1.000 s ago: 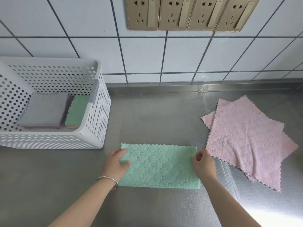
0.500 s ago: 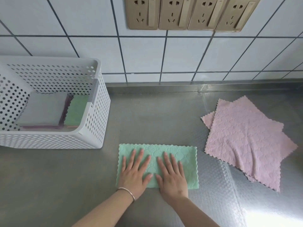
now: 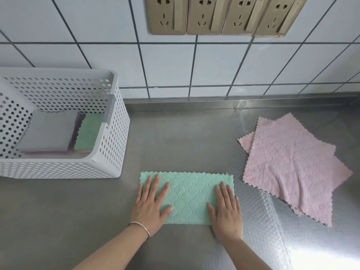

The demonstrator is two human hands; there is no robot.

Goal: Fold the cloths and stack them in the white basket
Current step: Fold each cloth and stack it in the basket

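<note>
A green cloth (image 3: 190,195), folded into a long rectangle, lies flat on the steel counter in front of me. My left hand (image 3: 151,205) presses its left end with fingers straight and spread. My right hand (image 3: 227,211) presses its right end the same way. The white perforated basket (image 3: 116,137) stands at the left; inside it lie a folded grey cloth (image 3: 48,131) on top of a stack and a folded green cloth (image 3: 88,133) beside it. Two pink cloths (image 3: 292,166) lie unfolded and overlapping at the right.
The steel counter (image 3: 185,141) runs back to a white tiled wall with a row of gold power sockets (image 3: 224,14). Bright glare shows on the counter at the lower right.
My hands have slid apart from the middle of the green cloth out to its two ends, smoothing it flat. Before that they pinched its ends.
</note>
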